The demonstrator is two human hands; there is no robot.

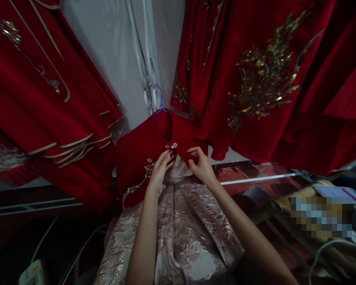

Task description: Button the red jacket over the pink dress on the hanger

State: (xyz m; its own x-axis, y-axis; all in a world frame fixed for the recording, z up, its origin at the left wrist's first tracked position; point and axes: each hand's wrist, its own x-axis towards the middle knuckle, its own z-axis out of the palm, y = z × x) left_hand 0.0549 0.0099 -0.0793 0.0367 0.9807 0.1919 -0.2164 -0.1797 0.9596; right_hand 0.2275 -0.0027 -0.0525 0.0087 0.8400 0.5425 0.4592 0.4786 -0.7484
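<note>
A short red jacket (139, 136) with beaded trim hangs on a thin purple hanger (160, 99), over a shiny silver-pink brocade dress (178, 229). My left hand (162, 166) is closed at the jacket's front edge, its fingers just below a jewelled clasp (171, 146) at the neck. Opposite it, my right hand (201, 166) pinches the other front edge between thumb and fingers. The two jacket fronts part below the clasp, and pale fabric shows between my hands. The left thumb is hidden.
Red garments with pale piping (62, 118) hang at the left. A red garment with gold sequin embroidery (264, 75) hangs at the right. White metal poles (146, 47) rise behind the hanger. A power strip (34, 273) and cables lie lower left; a phone-like device (341, 193) lies at right.
</note>
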